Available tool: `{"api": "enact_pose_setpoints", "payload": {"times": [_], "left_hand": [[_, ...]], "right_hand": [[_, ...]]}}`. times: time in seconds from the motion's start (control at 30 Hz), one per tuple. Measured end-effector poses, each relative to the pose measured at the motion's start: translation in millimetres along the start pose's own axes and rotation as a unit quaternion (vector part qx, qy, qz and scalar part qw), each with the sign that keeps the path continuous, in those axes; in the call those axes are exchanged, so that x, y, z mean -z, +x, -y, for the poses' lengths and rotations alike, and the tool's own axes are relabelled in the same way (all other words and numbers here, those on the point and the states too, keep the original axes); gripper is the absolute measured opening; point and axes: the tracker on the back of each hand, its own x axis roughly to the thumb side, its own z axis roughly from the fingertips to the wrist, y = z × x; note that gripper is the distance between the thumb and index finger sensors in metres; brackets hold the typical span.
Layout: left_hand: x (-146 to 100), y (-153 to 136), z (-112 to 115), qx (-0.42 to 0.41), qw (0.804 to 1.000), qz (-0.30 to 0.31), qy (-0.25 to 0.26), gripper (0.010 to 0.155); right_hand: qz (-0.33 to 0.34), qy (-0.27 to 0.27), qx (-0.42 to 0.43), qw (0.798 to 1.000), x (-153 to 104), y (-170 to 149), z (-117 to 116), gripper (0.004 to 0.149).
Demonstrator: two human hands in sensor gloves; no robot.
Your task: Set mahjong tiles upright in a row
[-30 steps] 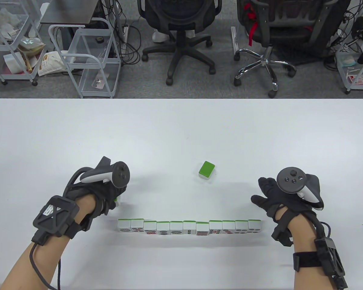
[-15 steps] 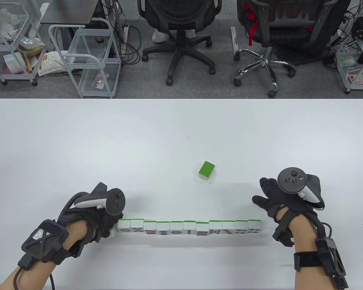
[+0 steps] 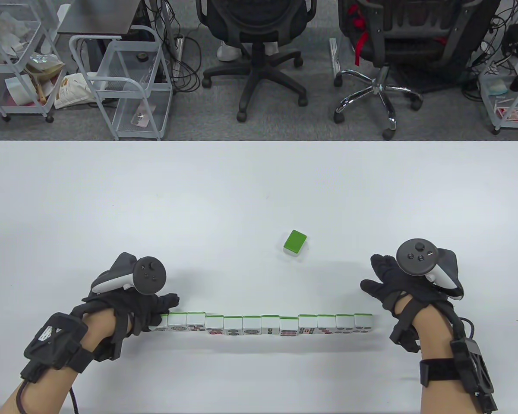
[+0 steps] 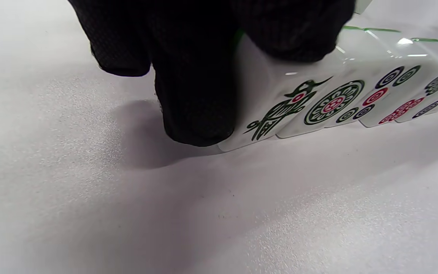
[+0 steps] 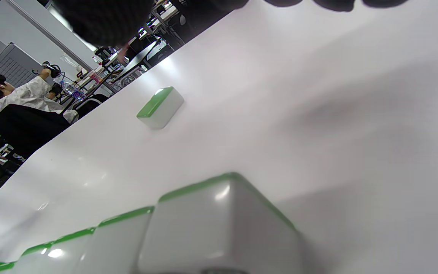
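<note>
Green-backed tile row (image 3: 267, 324) running left-right, left hand (image 3: 129, 304) fingers (image 4: 196, 95) pinching end tile (image 4: 268, 110); right hand (image 3: 408, 282) spread.

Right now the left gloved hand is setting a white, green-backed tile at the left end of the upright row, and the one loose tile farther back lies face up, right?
Not quite. The loose green-backed tile lies face down, green back up, as the table view shows. The rest holds: the left gloved hand grips the bird-marked white tile at the left end of the upright row.
</note>
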Motion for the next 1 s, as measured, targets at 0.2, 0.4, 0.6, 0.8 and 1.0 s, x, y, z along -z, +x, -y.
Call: {"api": "enact_pose_setpoints", "payload": {"times": [0.2,0.4,0.6,0.8,1.0], "left_hand": [[-0.6,-7.4,1.3,-0.024,1.000,-0.001,0.011,0.069],[-16.8,-9.9,-21.1,-0.057,0.992,-0.045,0.106,0.070],[-24.1,9.9,-62.3,-0.015,0.953,-0.170,0.251,0.074],[4.6,21.4,-67.1,-0.040,0.933,-0.238,0.265,0.082],[21.7,21.4,-51.7,-0.038,0.935,-0.243,0.254,0.083]], "right_hand": [[0.003,-0.001,0.000,1.000,-0.1,0.4,0.6,0.081],[0.010,-0.006,-0.003,1.000,0.2,3.2,1.5,0.081],[0.016,-0.012,-0.005,1.000,1.4,4.8,0.9,0.081],[0.023,-0.020,-0.005,1.000,1.4,7.4,-0.1,0.081],[0.026,-0.032,-0.020,0.999,5.8,12.5,-2.8,0.080]]}}
